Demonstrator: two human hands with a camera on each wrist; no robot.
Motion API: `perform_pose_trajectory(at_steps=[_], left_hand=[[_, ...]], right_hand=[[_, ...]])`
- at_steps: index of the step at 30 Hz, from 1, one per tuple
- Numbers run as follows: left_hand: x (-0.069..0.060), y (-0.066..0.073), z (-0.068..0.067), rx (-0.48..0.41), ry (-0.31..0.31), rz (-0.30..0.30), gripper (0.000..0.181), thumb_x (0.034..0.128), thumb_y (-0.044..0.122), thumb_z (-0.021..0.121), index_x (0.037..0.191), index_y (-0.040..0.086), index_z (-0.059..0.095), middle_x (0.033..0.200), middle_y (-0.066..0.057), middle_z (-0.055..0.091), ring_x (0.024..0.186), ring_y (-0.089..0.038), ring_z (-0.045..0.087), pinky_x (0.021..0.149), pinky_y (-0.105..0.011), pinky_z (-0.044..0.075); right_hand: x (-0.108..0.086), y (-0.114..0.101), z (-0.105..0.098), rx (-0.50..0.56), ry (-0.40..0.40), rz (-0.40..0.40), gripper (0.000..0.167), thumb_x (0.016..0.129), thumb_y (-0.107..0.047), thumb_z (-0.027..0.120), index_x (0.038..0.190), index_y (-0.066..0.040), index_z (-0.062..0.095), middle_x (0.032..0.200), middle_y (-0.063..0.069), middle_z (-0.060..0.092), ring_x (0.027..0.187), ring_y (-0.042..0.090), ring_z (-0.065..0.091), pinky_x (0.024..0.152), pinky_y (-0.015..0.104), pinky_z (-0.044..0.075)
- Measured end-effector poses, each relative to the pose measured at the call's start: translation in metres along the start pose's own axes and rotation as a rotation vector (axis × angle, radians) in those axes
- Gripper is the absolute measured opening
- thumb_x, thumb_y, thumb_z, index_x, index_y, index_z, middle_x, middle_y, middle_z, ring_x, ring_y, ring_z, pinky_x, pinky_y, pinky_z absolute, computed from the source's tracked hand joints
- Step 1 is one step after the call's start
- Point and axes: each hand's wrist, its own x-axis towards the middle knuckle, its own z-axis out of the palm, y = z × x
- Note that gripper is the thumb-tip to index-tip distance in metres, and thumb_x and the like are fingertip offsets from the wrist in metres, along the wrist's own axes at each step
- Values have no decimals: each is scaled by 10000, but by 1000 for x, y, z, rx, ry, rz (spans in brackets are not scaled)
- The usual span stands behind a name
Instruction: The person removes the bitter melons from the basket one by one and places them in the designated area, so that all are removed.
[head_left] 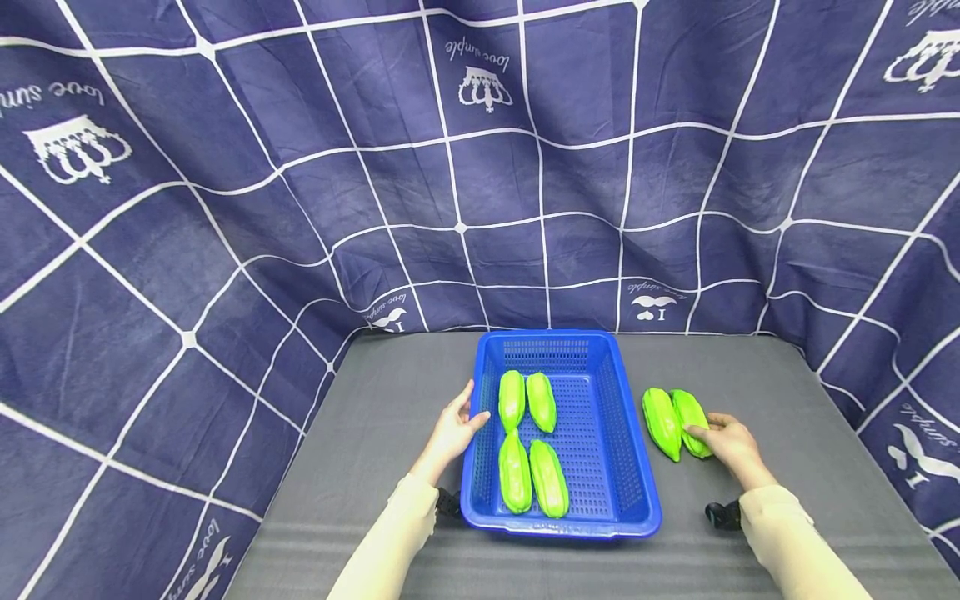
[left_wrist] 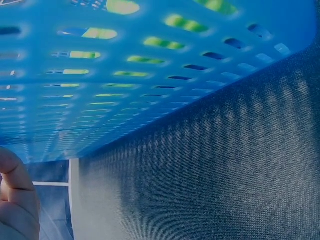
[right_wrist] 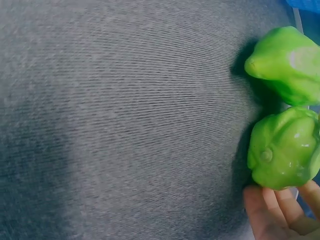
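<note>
Two bright green, ridged, elongated objects lie side by side on the grey surface right of the blue basket. My right hand has its fingers and thumb around the right one; the left one lies against it. In the right wrist view, fingers touch the lower green object, below the other. My left hand is at the basket's left rim, thumb over the edge; in the left wrist view it shows partly beside the slotted wall.
Several similar green objects lie inside the basket, two at the back and two at the front. A blue cloth with white lines hangs behind and along both sides of the grey table.
</note>
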Motion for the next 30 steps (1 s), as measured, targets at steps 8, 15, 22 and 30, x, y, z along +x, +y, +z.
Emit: perform_pose_trajectory(at_steps=[8,15,22,30], left_hand=[[16,-36,5,1,36,-11,691,938,28,626,1532,-11,275,1186,-308,595,938,-405,694,776,-418,607],[10,-25,5,-1,31,13,681,937,-16,603,1516,-73,250,1218,-370,574,964,-470,672,789,-459,599],[8,-20,3,-17,31,9,682,934,-22,603,1515,-74,250,1174,-369,576,969,-502,658,789,-481,597],[17,-41,7,-19,38,5,699,934,27,630,1532,-17,269,1201,-320,598,967,-420,691,799,-443,602]], right_hand=[[2,-4,-3,6,-10,3,803,971,-429,521,1448,161,256,1435,408,340,1308,546,372,1086,591,357],[-2,-29,-3,56,129,12,740,973,-366,544,1474,112,283,1479,386,301,1357,535,306,1136,603,284],[-12,-86,-6,147,327,-134,643,944,-348,601,1418,55,436,1441,323,421,1341,506,337,1124,570,274],[-15,-149,2,238,317,-277,587,922,-289,637,1373,52,480,1425,270,481,1367,406,406,1157,487,308]])
